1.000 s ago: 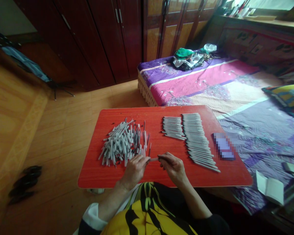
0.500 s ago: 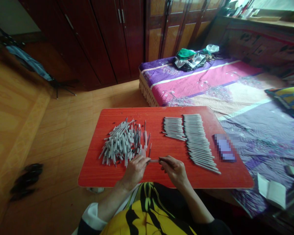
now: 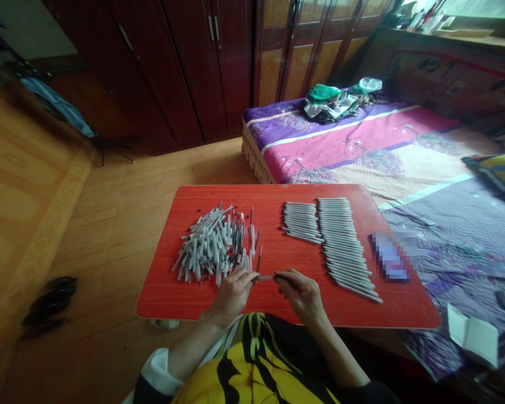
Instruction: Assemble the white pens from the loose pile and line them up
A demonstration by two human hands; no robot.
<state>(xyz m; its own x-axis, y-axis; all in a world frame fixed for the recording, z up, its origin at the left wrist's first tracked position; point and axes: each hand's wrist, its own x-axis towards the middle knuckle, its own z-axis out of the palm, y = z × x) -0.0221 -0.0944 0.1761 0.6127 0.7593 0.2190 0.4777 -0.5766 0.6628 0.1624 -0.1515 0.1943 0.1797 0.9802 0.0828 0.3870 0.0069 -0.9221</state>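
Between my two hands, over the front of the red table (image 3: 278, 306), a thin pale pen (image 3: 266, 278) lies level. My left hand (image 3: 234, 290) pinches its left end, and my right hand (image 3: 303, 293) has its fingers closed round the right end. Finer detail of the pen is too small to make out. Beyond my left hand spreads a loose heap of grey-white pen tubes (image 3: 206, 241), with several dark thin rods (image 3: 237, 233) along its right side. To the right, finished-looking pens lie side by side in a short row (image 3: 301, 219) and a longer row (image 3: 347, 247).
A blurred-out purple object (image 3: 390, 257) lies at the table's right edge. Behind and to the right stands a bed (image 3: 340, 134) with a bundle of clothes and bags (image 3: 330, 104). An open notebook (image 3: 473, 334) rests on the bed. Dark shoes (image 3: 50, 303) are on the floor at left.
The view has shifted slightly, so the surroundings sit a little differently in it. Both hands keep their grip on the pen, with hardly any visible movement.
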